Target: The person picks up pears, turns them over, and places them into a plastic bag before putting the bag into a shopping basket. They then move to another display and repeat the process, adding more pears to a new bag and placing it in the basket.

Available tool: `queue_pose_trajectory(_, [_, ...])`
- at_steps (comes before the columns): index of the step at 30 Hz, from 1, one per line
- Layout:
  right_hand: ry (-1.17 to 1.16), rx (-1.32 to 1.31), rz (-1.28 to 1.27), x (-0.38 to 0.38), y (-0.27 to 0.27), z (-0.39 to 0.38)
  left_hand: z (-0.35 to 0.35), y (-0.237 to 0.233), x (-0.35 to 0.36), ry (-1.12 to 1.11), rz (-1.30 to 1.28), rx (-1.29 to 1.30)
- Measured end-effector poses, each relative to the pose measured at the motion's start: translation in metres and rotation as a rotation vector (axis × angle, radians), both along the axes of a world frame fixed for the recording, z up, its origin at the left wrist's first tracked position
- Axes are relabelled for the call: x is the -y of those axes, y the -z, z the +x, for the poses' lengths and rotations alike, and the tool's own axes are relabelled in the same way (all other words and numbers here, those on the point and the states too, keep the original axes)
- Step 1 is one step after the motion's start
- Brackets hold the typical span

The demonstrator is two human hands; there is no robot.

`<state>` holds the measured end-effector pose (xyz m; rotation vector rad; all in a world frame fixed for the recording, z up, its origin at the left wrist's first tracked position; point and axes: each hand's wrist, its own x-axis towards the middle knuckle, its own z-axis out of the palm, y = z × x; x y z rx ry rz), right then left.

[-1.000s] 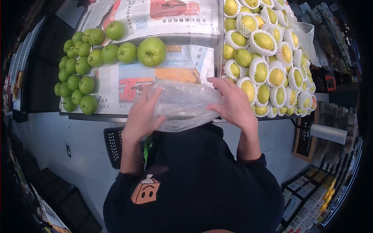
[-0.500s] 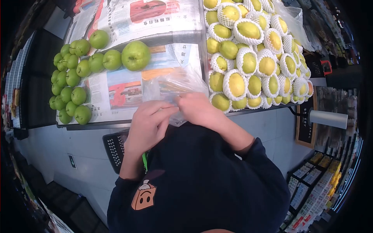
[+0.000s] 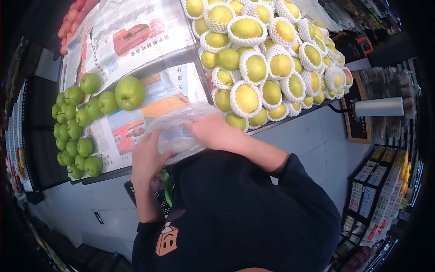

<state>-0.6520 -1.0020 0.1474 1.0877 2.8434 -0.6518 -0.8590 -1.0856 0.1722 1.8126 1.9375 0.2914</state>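
A clear plastic bag (image 3: 174, 149) is spread between my two hands above the front edge of the display stand. My left hand (image 3: 147, 156) grips its left side, thumb pointing inward. On the other side, my right hand (image 3: 210, 131) has hold of the bag, its fingertips partly covered by the film. Beyond the bag lies newspaper (image 3: 120, 131) with coloured pictures. Green apples (image 3: 72, 131) are grouped at the left of it, and one large green apple (image 3: 130, 93) sits nearest the bag.
Yellow-green fruits (image 3: 247, 98), many in white foam nets, are piled right of a divider. Red fruit (image 3: 70, 25) shows at the far left. A white roll (image 3: 379, 107) sticks out at the right, above a shelf rack (image 3: 371, 190). A black crate (image 3: 131, 192) is partly hidden below.
My hands were close together at the bag; now they are apart and the bag is spread wider. The view has turned, so the stand appears tilted and shifted left.
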Motion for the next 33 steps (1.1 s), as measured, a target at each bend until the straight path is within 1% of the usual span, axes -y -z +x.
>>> queue_pose_trajectory(3, [-0.079,-0.369,0.014,0.004,-0.023,0.014,-0.001,0.003,0.004,0.109,0.274,0.022])
queue_pose_trajectory(6, [-0.007,-0.701,0.192,-0.016,-0.067,0.038,0.007,-0.022,0.010,0.047,0.242,0.201])
queue_pose_trajectory(8, [0.167,-0.659,0.434,-0.046,-0.089,0.059,0.011,-0.032,0.017,-0.053,0.188,0.352])
queue_pose_trajectory(9, [0.231,-0.576,0.533,-0.066,-0.095,0.072,0.014,-0.034,0.020,-0.104,0.161,0.427])
queue_pose_trajectory(10, [0.292,-0.492,0.632,-0.085,-0.099,0.084,0.017,-0.033,0.020,-0.116,0.237,0.488])
queue_pose_trajectory(12, [0.362,-0.280,0.704,-0.115,-0.105,0.100,0.024,-0.029,0.022,-0.142,0.391,0.604])
queue_pose_trajectory(15, [0.339,-0.071,0.782,-0.148,-0.098,0.108,0.034,-0.012,0.019,-0.082,0.457,0.799])
queue_pose_trajectory(16, [0.332,-0.043,0.757,-0.153,-0.097,0.107,0.043,-0.012,0.018,-0.091,0.474,0.806])
queue_pose_trajectory(19, [0.308,0.006,0.747,-0.162,-0.093,0.103,0.054,0.000,0.014,-0.003,0.509,0.814])
queue_pose_trajectory(22, [0.371,0.067,0.652,-0.157,-0.105,0.096,0.059,0.004,0.016,-0.014,0.467,0.854])
queue_pose_trajectory(25, [0.326,-0.123,0.778,-0.149,-0.101,0.099,0.058,0.003,0.019,-0.046,0.472,0.890])
queue_pose_trajectory(28, [0.400,-0.451,0.691,-0.115,-0.109,0.093,0.053,0.004,0.023,-0.090,0.512,0.901])
queue_pose_trajectory(31, [0.370,-1.199,-0.014,-0.081,-0.091,0.081,0.047,0.000,0.024,-0.115,0.555,0.882])
queue_pose_trajectory(32, [0.364,-1.233,-0.097,-0.068,-0.087,0.078,0.044,-0.002,0.023,-0.121,0.568,0.873])
queue_pose_trajectory(33, [0.400,-1.382,-0.350,-0.055,-0.078,0.074,0.040,-0.002,0.022,-0.141,0.603,0.821])
